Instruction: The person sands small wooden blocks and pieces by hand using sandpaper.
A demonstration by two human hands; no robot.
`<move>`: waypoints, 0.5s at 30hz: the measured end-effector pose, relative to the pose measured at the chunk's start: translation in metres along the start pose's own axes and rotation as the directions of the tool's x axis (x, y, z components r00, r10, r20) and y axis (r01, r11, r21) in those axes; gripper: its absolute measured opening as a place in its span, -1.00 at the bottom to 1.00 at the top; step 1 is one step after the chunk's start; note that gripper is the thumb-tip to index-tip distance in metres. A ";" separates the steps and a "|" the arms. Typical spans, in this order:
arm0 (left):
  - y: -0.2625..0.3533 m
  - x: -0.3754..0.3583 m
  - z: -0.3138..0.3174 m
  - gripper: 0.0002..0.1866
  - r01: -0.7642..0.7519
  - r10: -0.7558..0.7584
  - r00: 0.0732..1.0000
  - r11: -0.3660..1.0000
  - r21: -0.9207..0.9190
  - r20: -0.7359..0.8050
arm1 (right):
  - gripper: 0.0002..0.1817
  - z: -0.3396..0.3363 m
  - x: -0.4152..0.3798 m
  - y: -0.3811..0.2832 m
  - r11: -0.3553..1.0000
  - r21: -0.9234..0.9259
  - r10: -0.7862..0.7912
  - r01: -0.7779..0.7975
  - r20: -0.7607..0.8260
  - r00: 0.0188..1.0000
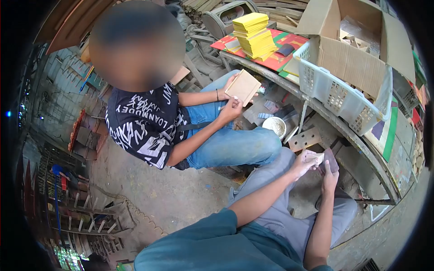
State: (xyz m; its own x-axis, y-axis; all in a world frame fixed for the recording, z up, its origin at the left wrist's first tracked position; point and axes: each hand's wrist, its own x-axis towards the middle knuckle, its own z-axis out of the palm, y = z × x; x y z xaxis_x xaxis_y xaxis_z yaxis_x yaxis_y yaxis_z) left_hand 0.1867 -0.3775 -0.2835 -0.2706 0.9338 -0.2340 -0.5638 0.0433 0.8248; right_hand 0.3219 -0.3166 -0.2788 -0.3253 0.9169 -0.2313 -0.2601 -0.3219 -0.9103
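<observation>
My left hand (306,164) is closed with its fingertips on a small pale wooden piece (319,159). Just to the right, my right hand (331,175) grips a dark brown sheet of sandpaper (332,159). The pale piece and the sandpaper meet or nearly meet between my hands; exact contact is too small to make out. Both hands are above my lap, over my grey trousers (280,189). Close beyond them lies a wooden board with dark holes (305,139).
A co-worker (144,122) sits at the left, holding a flat wooden panel (243,88). A white bucket (274,126) stands between us. The bench (346,131) carries stacked yellow blocks (255,38), a white plastic crate (334,88) and a cardboard box (348,63).
</observation>
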 end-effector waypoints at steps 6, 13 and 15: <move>0.009 -0.001 0.008 -0.69 0.007 -0.009 1.000 0.987 0.162 0.014 | -0.69 -0.020 0.007 -0.001 0.966 0.069 0.247 -0.251 0.058 0.967; 0.010 -0.001 -0.001 -0.69 -0.008 0.001 1.000 0.959 0.284 0.026 | -0.67 -0.027 0.014 0.007 0.972 0.039 0.227 -0.230 0.077 0.971; 0.010 -0.002 -0.002 -0.67 0.000 -0.001 1.000 0.963 0.270 0.003 | -0.66 -0.029 0.015 0.014 0.991 -0.097 0.095 -0.093 0.014 0.995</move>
State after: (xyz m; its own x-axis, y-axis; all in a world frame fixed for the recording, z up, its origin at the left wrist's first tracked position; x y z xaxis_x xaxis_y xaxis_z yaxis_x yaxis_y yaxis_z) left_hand 0.1804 -0.3792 -0.2760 -0.2681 0.9348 -0.2329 -0.3317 0.1374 0.9333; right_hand 0.3398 -0.2999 -0.3051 -0.3611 0.8787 -0.3121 -0.1395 -0.3818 -0.9137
